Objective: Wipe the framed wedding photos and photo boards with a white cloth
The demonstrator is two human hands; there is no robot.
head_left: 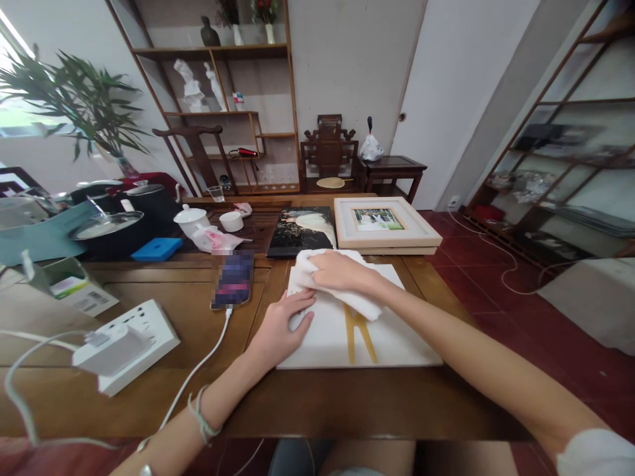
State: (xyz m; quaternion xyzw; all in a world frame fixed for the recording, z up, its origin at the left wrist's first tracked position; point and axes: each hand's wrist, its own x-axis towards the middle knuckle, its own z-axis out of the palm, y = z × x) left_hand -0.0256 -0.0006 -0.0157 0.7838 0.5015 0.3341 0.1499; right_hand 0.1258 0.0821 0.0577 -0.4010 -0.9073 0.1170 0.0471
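Observation:
A white rectangular panel with yellow stripes lies flat on the wooden table in front of me. My right hand presses a bunched white cloth onto the panel's far part, fingers closed over it. The cloth hides part of the stripes. My left hand rests on the panel's left edge, its fingers stretched out towards the cloth and holding nothing.
Behind the panel are a dark picture with a white bird and a light wooden frame. To the left lie a phone on a charging cable, a white power strip, a small opened box, a blue block and several pots.

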